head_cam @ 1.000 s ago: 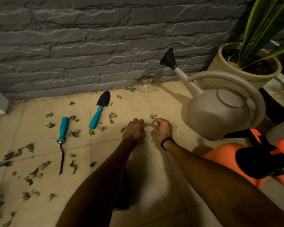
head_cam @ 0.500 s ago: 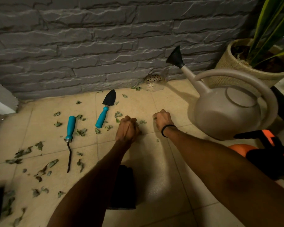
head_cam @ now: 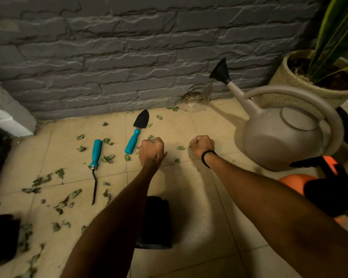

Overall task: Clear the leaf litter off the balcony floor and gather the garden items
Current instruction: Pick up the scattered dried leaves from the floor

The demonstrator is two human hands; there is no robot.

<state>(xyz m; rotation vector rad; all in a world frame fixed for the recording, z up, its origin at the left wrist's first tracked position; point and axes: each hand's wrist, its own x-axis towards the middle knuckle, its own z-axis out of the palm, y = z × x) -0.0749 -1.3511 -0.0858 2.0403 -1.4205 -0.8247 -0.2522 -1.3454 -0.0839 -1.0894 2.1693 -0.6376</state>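
Left of the beige watering can [head_cam: 279, 141], both hands are down at the tiled floor [head_cam: 219, 227]. The right hand [head_cam: 202, 145], the one nearer the can and wearing a dark wristband, has its fingers curled around some green leaf bits [head_cam: 195, 142]. The left hand [head_cam: 151, 150] is farther from the can and closed into a fist; whether it holds anything I cannot tell. One small leaf [head_cam: 180, 147] lies on the tile between the two hands. Farther left of the can are the trowel [head_cam: 137, 135], just beside the left hand, then the thin weeding tool [head_cam: 94, 163] – both have teal handles – and most of the dry leaves [head_cam: 108, 158] lie scattered around and beyond them. The can's spout points toward the grey stone wall [head_cam: 129, 57], near the drain grate [head_cam: 195, 96] at the floor's edge. Behind the can stands a woven plant pot [head_cam: 285, 81]; in front of it is an orange sprayer [head_cam: 297, 181]. Between the right hand and the can lies a strip of bare tile, and a wider bare stretch runs under the right forearm.
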